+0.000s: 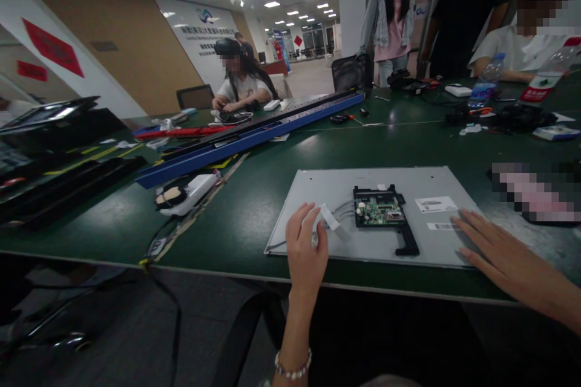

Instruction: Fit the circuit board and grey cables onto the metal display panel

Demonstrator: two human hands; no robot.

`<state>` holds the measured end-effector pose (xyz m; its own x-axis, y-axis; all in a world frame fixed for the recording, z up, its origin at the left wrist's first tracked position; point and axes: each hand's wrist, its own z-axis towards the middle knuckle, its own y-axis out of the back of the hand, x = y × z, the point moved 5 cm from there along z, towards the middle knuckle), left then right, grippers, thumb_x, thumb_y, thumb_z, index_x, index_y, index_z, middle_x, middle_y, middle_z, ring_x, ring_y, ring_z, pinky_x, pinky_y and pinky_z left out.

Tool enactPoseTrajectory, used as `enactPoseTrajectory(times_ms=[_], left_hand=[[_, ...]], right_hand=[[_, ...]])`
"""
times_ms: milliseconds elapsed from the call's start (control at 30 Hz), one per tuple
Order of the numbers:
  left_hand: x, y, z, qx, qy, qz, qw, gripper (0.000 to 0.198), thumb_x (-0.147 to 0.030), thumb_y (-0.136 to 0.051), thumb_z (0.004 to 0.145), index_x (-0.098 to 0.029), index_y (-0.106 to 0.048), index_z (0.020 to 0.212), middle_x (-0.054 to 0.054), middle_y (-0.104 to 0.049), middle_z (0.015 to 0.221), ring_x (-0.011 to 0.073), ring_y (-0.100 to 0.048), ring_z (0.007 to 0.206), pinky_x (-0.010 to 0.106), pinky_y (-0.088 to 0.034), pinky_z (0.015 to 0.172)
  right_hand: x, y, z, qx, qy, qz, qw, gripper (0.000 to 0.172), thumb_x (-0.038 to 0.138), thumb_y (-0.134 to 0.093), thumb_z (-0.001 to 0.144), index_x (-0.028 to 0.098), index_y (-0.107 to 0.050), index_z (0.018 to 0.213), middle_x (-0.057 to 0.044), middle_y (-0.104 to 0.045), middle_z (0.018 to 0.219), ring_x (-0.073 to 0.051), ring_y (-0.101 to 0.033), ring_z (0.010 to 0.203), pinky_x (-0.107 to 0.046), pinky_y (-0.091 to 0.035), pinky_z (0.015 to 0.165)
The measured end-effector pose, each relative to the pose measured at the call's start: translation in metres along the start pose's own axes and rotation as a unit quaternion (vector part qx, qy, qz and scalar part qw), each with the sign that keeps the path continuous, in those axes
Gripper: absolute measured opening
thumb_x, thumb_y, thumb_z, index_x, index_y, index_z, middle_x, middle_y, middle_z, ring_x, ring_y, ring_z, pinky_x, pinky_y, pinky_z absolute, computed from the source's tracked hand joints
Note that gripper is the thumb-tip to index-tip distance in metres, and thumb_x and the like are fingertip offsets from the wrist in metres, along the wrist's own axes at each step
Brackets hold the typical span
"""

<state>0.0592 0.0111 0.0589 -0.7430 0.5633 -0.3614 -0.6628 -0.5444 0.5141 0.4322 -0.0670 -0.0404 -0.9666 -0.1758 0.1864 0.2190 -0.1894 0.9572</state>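
Note:
A flat grey metal panel (336,184) lies on the green table in front of me. Mounted on it is a black plastic bracket (407,242) around a green circuit board (379,210), with thin grey cables (347,208) running from the board's left side. My left hand (306,245) is over the panel's left part, thumb and fingers closed at a white strip (329,217) beside those cables. Flat on the panel's right edge rests my right hand (503,251), its fingers spread near two white labels (434,204).
A long blue rail (254,139) crosses the table at the left. Nearer lies a white power strip (193,193) with a plug and a dark cable (175,308). Bottles (488,81) and tools stand farther right. Across the table a person (245,81) sits working; others are at the right.

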Motion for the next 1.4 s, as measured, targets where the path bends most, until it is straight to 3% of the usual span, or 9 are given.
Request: enactPoseTrajectory(times_ms=[267,500,800,1067,1133,1200,1300,1400], left_hand=[[0.002,0.005,0.000,-0.040,0.005,-0.014,0.999,0.021,-0.016,-0.050,0.094,-0.019,-0.064,0.110,0.010,-0.066,0.116,0.0211,-0.062,0.114,0.041,-0.050,0.100],[0.005,0.008,0.000,-0.037,0.030,-0.045,0.998,0.020,-0.015,-0.050,0.093,-0.019,-0.066,0.105,0.009,-0.068,0.113,0.0204,-0.063,0.110,0.040,-0.050,0.098],[0.013,0.006,-0.001,-0.012,0.074,-0.083,0.994,0.018,-0.017,-0.051,0.093,-0.019,-0.068,0.099,0.008,-0.069,0.109,0.0197,-0.064,0.106,0.037,-0.051,0.096],[0.018,0.005,0.003,-0.003,0.082,-0.066,0.994,0.020,-0.017,-0.049,0.093,-0.020,-0.066,0.103,0.009,-0.067,0.113,0.0203,-0.062,0.110,0.038,-0.050,0.099],[0.028,0.004,0.008,0.029,0.065,-0.023,0.997,0.024,-0.019,-0.049,0.093,-0.019,-0.063,0.113,0.010,-0.063,0.124,0.0221,-0.057,0.120,0.041,-0.045,0.105],[0.046,0.000,0.014,0.099,0.045,0.046,0.993,0.035,-0.023,-0.052,0.092,-0.019,-0.056,0.126,0.012,-0.054,0.138,0.0261,-0.044,0.135,0.045,-0.036,0.113],[0.080,-0.011,0.019,0.244,0.037,0.139,0.959,0.054,-0.036,-0.057,0.090,-0.019,-0.046,0.140,0.013,-0.041,0.151,0.0324,-0.026,0.145,0.052,-0.029,0.115],[0.104,-0.023,0.026,0.341,0.030,0.185,0.921,0.063,-0.049,-0.050,0.093,-0.018,-0.038,0.146,0.013,-0.037,0.154,0.0330,-0.028,0.144,0.051,-0.029,0.114]], right_hand=[[0.076,0.003,0.036,0.052,0.068,0.029,0.996,0.068,0.061,-0.042,0.093,0.032,-0.030,0.153,-0.007,-0.011,0.165,-0.034,-0.021,0.147,-0.053,-0.029,0.115],[0.138,-0.002,0.076,0.100,0.105,0.066,0.987,0.072,0.063,-0.033,0.096,0.023,-0.027,0.155,-0.013,-0.008,0.164,-0.032,-0.008,0.149,-0.048,-0.019,0.119],[0.178,-0.013,0.119,0.137,0.130,0.090,0.978,0.074,0.062,-0.037,0.094,0.021,-0.026,0.155,-0.015,-0.011,0.164,-0.034,-0.007,0.149,-0.050,-0.015,0.119],[0.200,-0.018,0.139,0.133,0.135,0.110,0.976,0.075,0.062,-0.041,0.092,0.021,-0.031,0.154,-0.014,-0.014,0.163,-0.034,-0.009,0.149,-0.047,-0.013,0.119],[0.202,-0.016,0.138,0.128,0.131,0.112,0.977,0.073,0.062,-0.039,0.093,0.021,-0.032,0.153,-0.013,-0.015,0.163,-0.032,-0.008,0.149,-0.047,-0.012,0.119],[0.203,-0.015,0.137,0.126,0.130,0.111,0.977,0.072,0.062,-0.038,0.094,0.021,-0.033,0.153,-0.012,-0.016,0.163,-0.031,-0.008,0.150,-0.046,-0.012,0.120],[0.203,-0.014,0.136,0.126,0.130,0.113,0.977,0.072,0.063,-0.036,0.094,0.021,-0.034,0.153,-0.011,-0.015,0.164,-0.031,-0.009,0.149,-0.046,-0.012,0.119],[0.204,-0.012,0.136,0.130,0.126,0.119,0.976,0.073,0.065,-0.034,0.094,0.022,-0.033,0.153,-0.011,-0.014,0.164,-0.031,-0.010,0.149,-0.046,-0.012,0.120]])
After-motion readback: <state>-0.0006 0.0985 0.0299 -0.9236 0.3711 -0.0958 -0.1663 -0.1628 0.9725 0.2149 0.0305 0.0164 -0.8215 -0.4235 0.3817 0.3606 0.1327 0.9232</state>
